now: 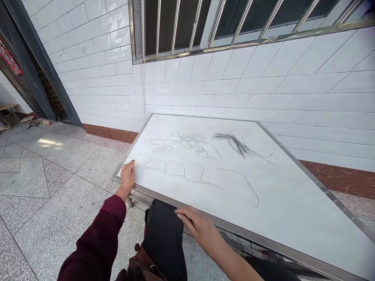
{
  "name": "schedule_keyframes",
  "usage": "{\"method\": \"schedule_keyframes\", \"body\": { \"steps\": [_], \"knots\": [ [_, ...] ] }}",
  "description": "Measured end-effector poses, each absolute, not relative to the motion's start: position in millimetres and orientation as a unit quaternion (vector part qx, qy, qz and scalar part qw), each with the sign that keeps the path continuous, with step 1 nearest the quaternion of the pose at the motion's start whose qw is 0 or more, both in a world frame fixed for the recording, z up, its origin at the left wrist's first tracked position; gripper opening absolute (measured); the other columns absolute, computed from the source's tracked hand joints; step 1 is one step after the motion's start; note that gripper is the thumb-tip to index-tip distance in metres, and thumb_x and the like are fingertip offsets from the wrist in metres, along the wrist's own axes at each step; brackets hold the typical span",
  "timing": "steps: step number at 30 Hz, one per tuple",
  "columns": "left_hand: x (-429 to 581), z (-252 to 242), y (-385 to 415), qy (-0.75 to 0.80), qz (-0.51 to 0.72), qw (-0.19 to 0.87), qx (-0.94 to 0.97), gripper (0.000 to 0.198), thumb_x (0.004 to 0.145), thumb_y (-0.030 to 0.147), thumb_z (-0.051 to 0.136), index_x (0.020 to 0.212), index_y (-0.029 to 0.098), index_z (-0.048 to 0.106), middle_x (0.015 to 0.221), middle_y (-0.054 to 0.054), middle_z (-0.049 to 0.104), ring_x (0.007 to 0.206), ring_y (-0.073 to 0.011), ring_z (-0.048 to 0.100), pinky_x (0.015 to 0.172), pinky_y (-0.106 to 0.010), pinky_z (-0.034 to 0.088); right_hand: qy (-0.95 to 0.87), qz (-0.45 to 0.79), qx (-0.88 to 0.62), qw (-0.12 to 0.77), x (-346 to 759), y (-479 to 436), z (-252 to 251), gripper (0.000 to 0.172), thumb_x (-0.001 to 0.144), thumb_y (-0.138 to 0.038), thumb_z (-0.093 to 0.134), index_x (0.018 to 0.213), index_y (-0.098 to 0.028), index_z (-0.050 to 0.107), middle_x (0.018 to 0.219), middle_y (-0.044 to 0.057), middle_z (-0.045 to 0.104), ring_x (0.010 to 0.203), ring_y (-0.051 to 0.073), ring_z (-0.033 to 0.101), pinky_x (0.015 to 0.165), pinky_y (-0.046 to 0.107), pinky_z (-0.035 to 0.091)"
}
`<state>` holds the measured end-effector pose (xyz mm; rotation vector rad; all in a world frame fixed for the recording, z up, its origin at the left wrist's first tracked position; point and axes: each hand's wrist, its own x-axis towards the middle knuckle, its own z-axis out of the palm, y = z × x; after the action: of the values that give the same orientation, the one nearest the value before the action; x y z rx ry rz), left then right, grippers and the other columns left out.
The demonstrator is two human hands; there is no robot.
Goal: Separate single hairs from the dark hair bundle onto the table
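Fingers drawn together at the tips, the right hand (199, 224) hovers by the near edge of a white, metal-rimmed worktop (293, 187); whether it pinches anything, I cannot tell from here. The left hand (128, 175) rests at the near left corner, fingers curled close, their grip hidden from view. Between the hands and the far edge lie thin, dark strands: a dense bundle (238, 146) near the far right corner, a looser tangle (190, 140) toward the middle of the far edge, and wavy single strands (184, 175) nearer the near edge. A maroon sleeve (105, 218) covers the left arm, while the right forearm is bare. Dark trousers (165, 238) show below the near edge. Beyond the far edge rises a white tiled wall (190, 88) with a barred window (195, 23); speckled flooring (73, 203) spreads off the left edge.
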<state>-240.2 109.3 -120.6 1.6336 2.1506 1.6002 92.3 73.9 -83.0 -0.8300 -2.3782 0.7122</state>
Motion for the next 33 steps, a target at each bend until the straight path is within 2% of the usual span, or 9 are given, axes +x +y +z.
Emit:
{"method": "schedule_keyframes", "body": {
  "steps": [6,10,13,17,22,25,29,31,33],
  "knots": [
    [-244,-124,106,0.709,0.539,-0.003,0.454,0.040,0.088,0.014,0.047,0.128,0.017,0.054,0.102,-0.010,0.068,0.096,-0.0208,0.063,0.082,-0.036,0.051,-0.902,0.139,-0.260,0.315,-16,145,-73,0.024,0.097,-0.021,0.045,0.101,-0.024,0.069,0.097,0.005,0.069,0.093,0.020,0.061,0.083,0.033,0.053],
    [-241,-127,108,0.716,0.541,0.005,0.442,0.038,0.091,0.019,0.048,0.129,0.018,0.053,0.099,-0.008,0.069,0.083,-0.0176,0.064,0.078,-0.033,0.051,-0.941,0.064,-0.252,0.217,-73,176,-80,0.022,0.094,-0.016,0.051,0.107,-0.022,0.068,0.100,0.006,0.070,0.094,0.022,0.054,0.079,0.032,0.048],
    [-239,-127,108,0.719,0.537,0.005,0.442,0.038,0.091,0.022,0.049,0.129,0.018,0.053,0.100,-0.008,0.069,0.082,-0.0176,0.063,0.081,-0.034,0.050,-0.952,0.035,-0.248,0.175,-96,186,-85,0.017,0.092,-0.014,0.054,0.096,-0.021,0.069,0.091,0.007,0.069,0.091,0.023,0.052,0.074,0.033,0.044],
    [-237,-125,108,0.723,0.530,0.009,0.442,0.039,0.092,0.025,0.050,0.130,0.019,0.052,0.098,-0.007,0.069,0.079,-0.0173,0.062,0.082,-0.034,0.049,-0.957,0.031,-0.234,0.167,-106,186,-91,0.017,0.091,-0.010,0.055,0.082,-0.020,0.067,0.079,0.006,0.066,0.088,0.023,0.051,0.072,0.033,0.039],
    [-235,-121,102,0.719,0.549,0.038,0.424,0.038,0.091,0.025,0.050,0.129,0.019,0.053,0.097,-0.007,0.068,0.084,-0.0189,0.063,0.085,-0.035,0.048,-0.952,0.035,-0.237,0.192,-101,172,-93,0.016,0.095,-0.019,0.052,0.090,-0.020,0.067,0.083,0.006,0.066,0.086,0.022,0.050,0.071,0.033,0.039],
    [-232,-117,92,0.709,0.581,0.093,0.388,0.042,0.089,0.027,0.054,0.130,0.017,0.051,0.091,-0.007,0.067,0.083,-0.0188,0.064,0.083,-0.035,0.050,-0.944,0.060,-0.214,0.245,-93,158,-88,0.013,0.095,-0.020,0.054,0.092,-0.020,0.067,0.084,0.005,0.066,0.085,0.021,0.050,0.075,0.033,0.040],
    [-221,-112,77,0.672,0.625,0.268,0.293,0.060,0.082,0.030,0.064,0.135,0.014,0.043,0.080,-0.004,0.066,0.070,-0.0177,0.065,0.068,-0.032,0.052,-0.948,0.066,-0.146,0.276,-77,135,-79,0.009,0.091,-0.015,0.058,0.091,-0.020,0.065,0.084,0.004,0.065,0.085,0.020,0.050,0.077,0.033,0.039],
    [-212,-109,70,0.622,0.659,0.351,0.236,0.069,0.076,0.027,0.070,0.136,0.013,0.039,0.083,-0.004,0.067,0.067,-0.0167,0.066,0.064,-0.031,0.052,-0.954,0.054,-0.112,0.273,-68,124,-74,0.010,0.091,-0.013,0.057,0.094,-0.020,0.064,0.086,0.004,0.065,0.087,0.020,0.051,0.078,0.034,0.039],
    [-200,-107,63,0.581,0.685,0.390,0.202,0.068,0.070,0.023,0.074,0.131,0.013,0.043,0.089,-0.006,0.066,0.070,-0.0160,0.066,0.067,-0.031,0.053,-0.958,0.044,-0.085,0.269,-57,115,-71,0.013,0.094,-0.013,0.052,0.093,-0.020,0.063,0.085,0.004,0.064,0.087,0.019,0.051,0.079,0.034,0.039]
  ]
}}
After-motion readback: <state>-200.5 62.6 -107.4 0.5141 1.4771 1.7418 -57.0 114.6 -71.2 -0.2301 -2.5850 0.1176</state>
